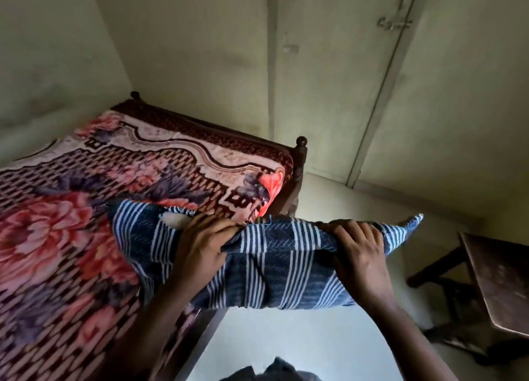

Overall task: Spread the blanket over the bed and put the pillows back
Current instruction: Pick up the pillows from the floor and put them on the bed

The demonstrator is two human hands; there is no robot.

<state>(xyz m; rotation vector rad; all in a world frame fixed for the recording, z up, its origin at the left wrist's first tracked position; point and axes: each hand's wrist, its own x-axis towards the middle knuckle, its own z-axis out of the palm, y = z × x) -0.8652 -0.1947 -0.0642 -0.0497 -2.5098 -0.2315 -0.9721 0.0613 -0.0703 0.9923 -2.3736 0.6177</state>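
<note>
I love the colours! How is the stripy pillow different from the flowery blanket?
The pillow is dark blue with white stripes; the blanket is pink and red with big flowers. The left hand and right hand grip the pillow; the blanket lies spread on the bed. The pillow is much smaller than the blanket. Both are patterned cloth.
</note>
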